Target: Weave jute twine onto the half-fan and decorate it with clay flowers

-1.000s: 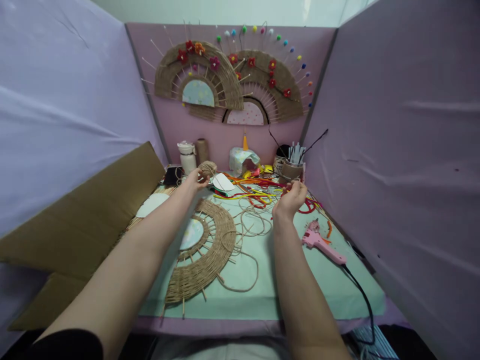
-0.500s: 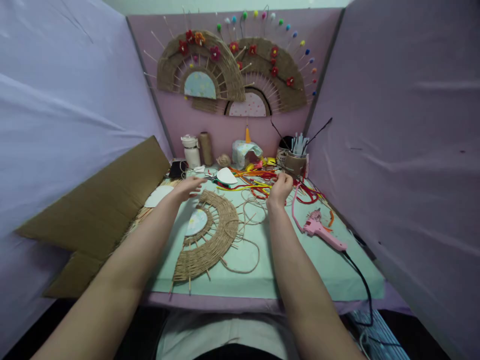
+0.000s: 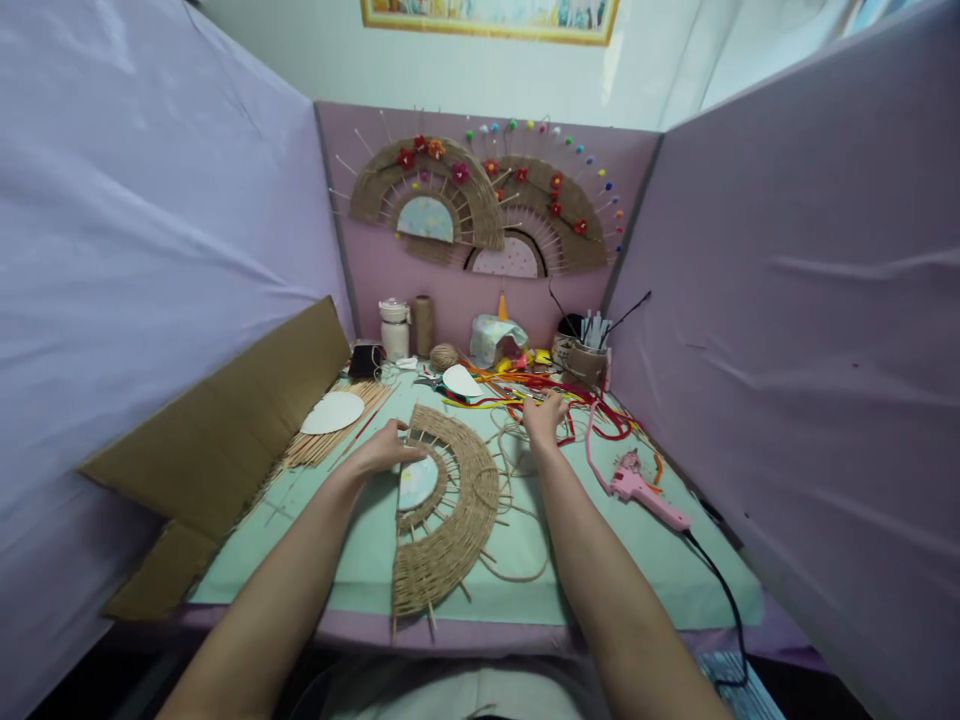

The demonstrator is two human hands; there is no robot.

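A half-round woven twine fan (image 3: pixel 469 490) with thin stick ribs lies on the table, its straight side to the left. A pale patterned half-circle (image 3: pixel 418 485) sits at its centre. My left hand (image 3: pixel 386 448) grips the upper part of that straight side, thumb over the patterned piece. Beyond the curved edge, my right hand (image 3: pixel 544 416) is closed in a pinch beside the red and yellow fuzzy stems (image 3: pixel 517 385); what it holds, if anything, I cannot make out. Loose twine (image 3: pixel 525 579) loops out from the fan's right edge, toward and below the right hand.
A pink glue gun (image 3: pixel 649 492) with a black cord lies at right. Thin sticks (image 3: pixel 360 425) and a white oval piece (image 3: pixel 332 412) lie left, beside folded cardboard (image 3: pixel 232 460). Behind stand a white jar (image 3: pixel 394 330), a twine ball (image 3: pixel 443 357) and a cup (image 3: pixel 585 362).
My left hand has come down from above the table onto the fan's straight edge. My right hand stays closed, slightly lower over the table. The view has tilted upward.
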